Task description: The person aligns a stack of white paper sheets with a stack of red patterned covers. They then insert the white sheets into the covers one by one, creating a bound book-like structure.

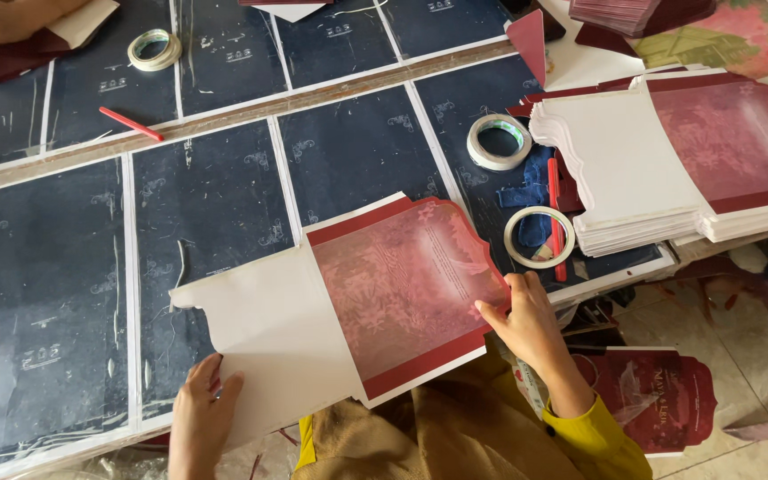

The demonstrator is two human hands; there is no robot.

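- Dark red and white card: the thing in hand is a flat die-cut card sheet [348,307], one half printed deep red with a faint floral pattern and a darker red border, the other half plain white. The red end has a scalloped, curvy edge.
- It lies flat on the near edge of the counter [46,311], right in front of the person, with the near part hanging a bit past the edge.
- Left hand [202,418] pinches the white half at its lower left corner, thumb on top, fingers curled around the edge.
- Right hand [526,324] grips the red half at its right edge, fingertips pressed on the printed face.
- The counter is covered in dark navy printed sheets with pale seams, pretty scuffed. A wooden strip [224,120] runs across it.
- Also on it: three rolls of white tape [499,140], a red pen-like stick [131,124], blue cloth [531,191], and a tall stack of the same red and white cards [660,160] off to the right.
- Tiled floor [740,351] shows at lower right, with another red card down there.
- The sheet's long axis runs left to right, tilted slightly, white end lower left, red scalloped end upper right.
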